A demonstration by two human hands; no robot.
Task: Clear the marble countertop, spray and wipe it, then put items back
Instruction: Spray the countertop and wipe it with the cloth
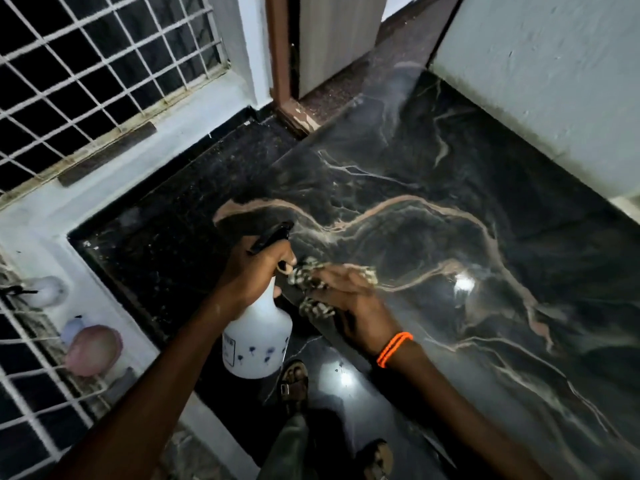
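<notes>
The dark marble countertop point(450, 174) with pale pink veins fills the middle and right of the head view and carries nothing but my hands. My left hand point(252, 271) grips the neck of a white spray bottle point(258, 337) with a black trigger head, held upright just over the counter's near edge. My right hand point(349, 299), with an orange band at the wrist, presses a patterned black-and-white cloth point(311, 289) flat on the marble right beside the bottle. The cloth is partly hidden under my fingers.
A white window sill with metal grille point(86, 81) runs along the left. A pink round object point(93, 351) and pale items lie on the lower left ledge. A brown door frame point(280, 64) stands at the back, a white wall point(554, 81) on the right. My sandalled feet point(294, 386) show below.
</notes>
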